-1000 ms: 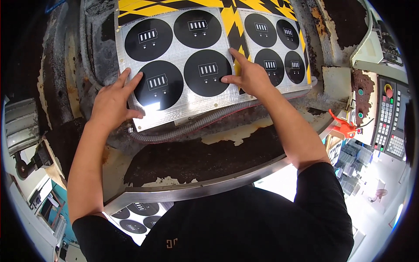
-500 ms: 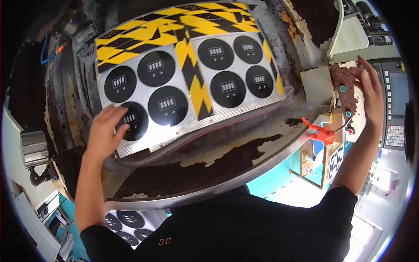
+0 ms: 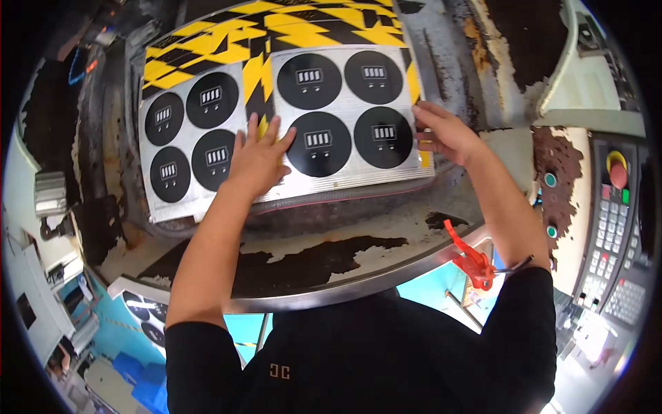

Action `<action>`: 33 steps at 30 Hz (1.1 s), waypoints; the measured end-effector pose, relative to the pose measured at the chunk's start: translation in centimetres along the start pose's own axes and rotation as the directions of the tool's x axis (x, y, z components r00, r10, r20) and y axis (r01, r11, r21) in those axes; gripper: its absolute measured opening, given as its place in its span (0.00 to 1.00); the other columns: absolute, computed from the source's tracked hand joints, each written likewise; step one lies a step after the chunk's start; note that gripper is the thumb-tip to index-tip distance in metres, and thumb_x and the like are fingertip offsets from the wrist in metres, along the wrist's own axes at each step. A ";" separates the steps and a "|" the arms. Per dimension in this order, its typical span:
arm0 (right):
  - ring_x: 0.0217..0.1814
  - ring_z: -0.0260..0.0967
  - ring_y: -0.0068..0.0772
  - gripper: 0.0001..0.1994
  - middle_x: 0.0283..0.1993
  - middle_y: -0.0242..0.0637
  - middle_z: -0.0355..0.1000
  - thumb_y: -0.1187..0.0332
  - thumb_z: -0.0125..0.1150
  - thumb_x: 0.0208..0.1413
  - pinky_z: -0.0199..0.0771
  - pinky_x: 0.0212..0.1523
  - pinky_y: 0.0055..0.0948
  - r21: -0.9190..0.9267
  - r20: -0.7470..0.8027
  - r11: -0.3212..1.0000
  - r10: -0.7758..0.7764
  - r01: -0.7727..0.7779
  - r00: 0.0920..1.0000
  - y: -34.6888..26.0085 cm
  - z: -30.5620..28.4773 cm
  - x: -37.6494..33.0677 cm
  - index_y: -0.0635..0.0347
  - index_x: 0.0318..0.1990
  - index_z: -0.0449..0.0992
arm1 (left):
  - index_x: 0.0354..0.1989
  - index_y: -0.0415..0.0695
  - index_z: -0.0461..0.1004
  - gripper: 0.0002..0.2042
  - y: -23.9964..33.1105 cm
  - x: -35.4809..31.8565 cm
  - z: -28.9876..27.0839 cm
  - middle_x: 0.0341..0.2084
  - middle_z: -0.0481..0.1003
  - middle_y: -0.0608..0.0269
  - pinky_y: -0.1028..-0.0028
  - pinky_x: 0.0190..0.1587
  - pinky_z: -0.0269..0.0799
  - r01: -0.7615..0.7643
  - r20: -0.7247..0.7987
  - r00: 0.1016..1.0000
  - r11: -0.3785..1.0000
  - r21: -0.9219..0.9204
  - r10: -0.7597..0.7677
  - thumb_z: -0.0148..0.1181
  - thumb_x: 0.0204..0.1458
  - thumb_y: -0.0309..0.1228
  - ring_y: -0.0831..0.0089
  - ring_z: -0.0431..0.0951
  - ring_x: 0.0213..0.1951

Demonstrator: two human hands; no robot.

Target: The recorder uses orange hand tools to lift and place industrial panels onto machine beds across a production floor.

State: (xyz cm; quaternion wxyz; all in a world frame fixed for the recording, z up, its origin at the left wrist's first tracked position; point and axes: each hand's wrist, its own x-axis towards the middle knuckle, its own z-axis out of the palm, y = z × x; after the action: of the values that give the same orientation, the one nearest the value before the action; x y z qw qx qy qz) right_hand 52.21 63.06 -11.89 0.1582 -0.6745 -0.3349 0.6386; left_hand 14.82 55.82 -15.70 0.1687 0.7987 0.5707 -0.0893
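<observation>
In front of me lies a silvery metal plate (image 3: 272, 195) bearing several round black discs (image 3: 383, 138), each marked with a row of white bars. Black-and-yellow striped tape (image 3: 214, 41) covers its far side and runs down between two groups of discs. My left hand (image 3: 256, 164) is spread, palm down, over the lower end of the middle strip, and hides part of it. At the plate's right edge is my right hand (image 3: 445, 134), fingers apart and slightly bent beside the lower right disc. Its fingertips meet the edge tape; nothing is visibly held.
A curved metal rim (image 3: 317, 299) runs along the front of the worn, peeling bed. A red trigger-handled gun (image 3: 476, 268) hangs there by my right forearm. Further right stand green buttons (image 3: 549, 180) and a control panel (image 3: 610, 234) with a red knob.
My left hand has moved right from the lower left disc to the middle strip. My right hand has come left from the button panel to the plate's right edge. The view has shifted.
</observation>
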 end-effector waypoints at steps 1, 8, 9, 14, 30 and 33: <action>0.46 0.69 0.28 0.35 0.49 0.31 0.66 0.50 0.65 0.58 0.78 0.45 0.32 0.024 -0.017 1.000 -0.007 0.007 1.000 0.1 0.2 -0.1 0.51 0.69 0.59 | 0.70 0.66 0.59 0.39 -0.2 0.1 0.1 0.73 0.51 0.64 0.44 0.70 0.47 0.000 0.010 1.000 1.000 0.019 0.000 0.70 0.48 0.43 0.48 0.44 0.74; 0.32 0.65 0.24 0.25 0.36 0.25 0.70 0.59 0.69 0.56 0.77 0.43 0.25 0.169 0.076 0.985 -0.027 0.014 0.997 2.2 -2.6 2.7 0.61 0.56 0.70 | 0.69 0.68 0.61 0.38 -0.6 0.7 0.5 0.73 0.53 0.68 0.45 0.71 0.47 -0.022 -0.040 0.999 1.000 0.020 0.023 0.71 0.46 0.46 0.50 0.45 0.74; 0.29 0.69 0.21 0.14 0.31 0.23 0.73 0.67 0.66 0.58 0.77 0.42 0.20 0.175 0.027 0.984 -0.046 0.040 0.999 2.6 -2.4 2.9 0.61 0.48 0.73 | 0.69 0.68 0.62 0.38 -0.8 0.7 0.8 0.73 0.54 0.67 0.45 0.71 0.46 -0.029 -0.052 0.998 0.999 0.020 0.030 0.70 0.47 0.46 0.51 0.46 0.74; 0.43 0.76 0.17 0.11 0.43 0.30 0.79 0.72 0.60 0.62 0.78 0.42 0.23 0.111 0.209 0.975 -0.213 0.194 0.954 3.6 -1.8 4.8 0.56 0.51 0.72 | 0.69 0.67 0.62 0.36 -1.3 0.7 1.2 0.72 0.54 0.64 0.47 0.71 0.46 -0.039 -0.103 0.994 0.999 0.030 0.042 0.68 0.49 0.47 0.52 0.46 0.74; 0.37 0.75 0.15 0.12 0.40 0.27 0.78 0.71 0.59 0.64 0.75 0.35 0.17 0.061 0.188 0.981 -0.193 0.185 0.963 5.1 -2.3 6.5 0.56 0.54 0.71 | 0.68 0.69 0.63 0.36 -1.6 0.4 1.0 0.72 0.55 0.67 0.48 0.72 0.45 -0.051 -0.072 0.996 0.999 0.013 0.052 0.70 0.48 0.43 0.54 0.46 0.74; 0.37 0.75 0.15 0.12 0.40 0.28 0.78 0.71 0.58 0.64 0.75 0.35 0.17 0.061 0.180 0.981 -0.190 0.181 0.965 5.0 -2.4 6.5 0.57 0.54 0.71 | 0.68 0.69 0.62 0.36 -1.5 0.4 0.9 0.72 0.55 0.68 0.49 0.73 0.45 -0.044 -0.066 0.997 0.999 0.017 0.045 0.70 0.48 0.43 0.55 0.46 0.74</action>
State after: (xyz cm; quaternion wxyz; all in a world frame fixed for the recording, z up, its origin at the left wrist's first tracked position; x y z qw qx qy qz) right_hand 55.48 64.17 -19.71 0.2004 -0.5742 -0.3956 0.6882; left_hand 13.59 56.33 -16.91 0.1455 0.8149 0.5574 -0.0636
